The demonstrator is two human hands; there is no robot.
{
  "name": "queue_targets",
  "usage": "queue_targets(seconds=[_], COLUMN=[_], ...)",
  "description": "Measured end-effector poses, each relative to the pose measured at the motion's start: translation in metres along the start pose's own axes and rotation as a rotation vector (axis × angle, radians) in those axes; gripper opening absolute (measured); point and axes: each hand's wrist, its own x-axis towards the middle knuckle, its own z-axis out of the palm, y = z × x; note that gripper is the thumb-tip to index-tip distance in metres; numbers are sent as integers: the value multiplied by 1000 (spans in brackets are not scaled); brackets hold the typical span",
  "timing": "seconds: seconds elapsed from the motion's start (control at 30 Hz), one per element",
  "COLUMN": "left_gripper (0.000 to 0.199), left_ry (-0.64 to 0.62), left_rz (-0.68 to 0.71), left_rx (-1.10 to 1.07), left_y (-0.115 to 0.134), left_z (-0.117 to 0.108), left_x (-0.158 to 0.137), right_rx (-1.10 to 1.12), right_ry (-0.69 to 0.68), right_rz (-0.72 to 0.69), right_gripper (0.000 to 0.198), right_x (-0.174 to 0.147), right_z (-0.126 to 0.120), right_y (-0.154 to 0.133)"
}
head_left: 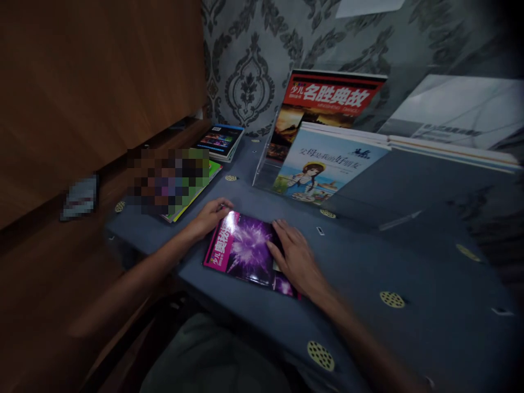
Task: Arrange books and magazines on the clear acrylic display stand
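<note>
Grey damask wallpaper (pixel 249 76) and a brown wooden panel (pixel 98 82) enclose a table (pixel 347 267) covered in blue-grey, with dotted yellow ovals printed on it. Against the wall side, a clear display stand (pixel 399 219) carries two legible covers: behind, a red-topped book (pixel 339 97) titled 名胜典故, with 少儿 in smaller characters at its left; in front, a light-blue book (pixel 347 164) titled 父母是我的好朋友, with a girl in a yellow hat drawn below the words.

Near the table's front edge, between the two hands, a purple-and-black book (pixel 249 248) lies flat, front cover up. Its magenta title band reads 少儿 and 奥秘; glare and the hand's nearness obscure the rest. That band, the book's head, points to the person's left, so the title runs away from the body, while the long axis goes left to right, its right end angled slightly nearer.

The left hand (pixel 209 219) is at the far left corner, fingers curled; whether they pinch the book cannot be told. The right hand (pixel 297 254) rests over the right end, fingers extended and thumb apart on the cover, not clamped.

Farther left sit a green-covered pile (pixel 213 170), partly pixelated, and a dark-covered stack (pixel 216 143) showing a barcode.
</note>
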Motion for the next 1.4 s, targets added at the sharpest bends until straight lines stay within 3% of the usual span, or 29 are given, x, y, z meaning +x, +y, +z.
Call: queue_targets(seconds=[0.13,0.27,0.33,0.47,0.63,0.8,0.9,1.1,1.3,1.4], left_gripper=[10,14,19,35,45,48,57,67,84,82], left_ry=[-159,-422,-487,-435,-376,-133,-56,-78,-264,-274], left_rz=[151,341,443,656,610,461,358,308,398,409], left_rx=[298,737,938,1078,1073,1096,1085,1123,1197,1182], left_y=[16,37,40,29,10,-2,-4,-3,1,-2], left_z=[16,51,72,98,75,32,17,11,26,34], left_x=[40,65,60,23,-12,-23,-27,-36,-90,-108], right_rx=[-74,-38,-38,-76,-27,81,58,19,-32,-71], right_ry=[95,170,166,96,-7,-78,-86,-53,-82,-30], right_rz=[7,-34,-53,-107,-168,-206,-150,-38,-20,11], right_gripper=[48,37,34,26,19,36,49,56,56,52], right_x=[-35,-62,-67,-60,-26,27,49,47,48,40], right_z=[-16,-24,-26,-30,-30,-11,5,15,13,11], right_y=[-20,-43,-50,-51,-41,-25,-10,2,-1,-8])
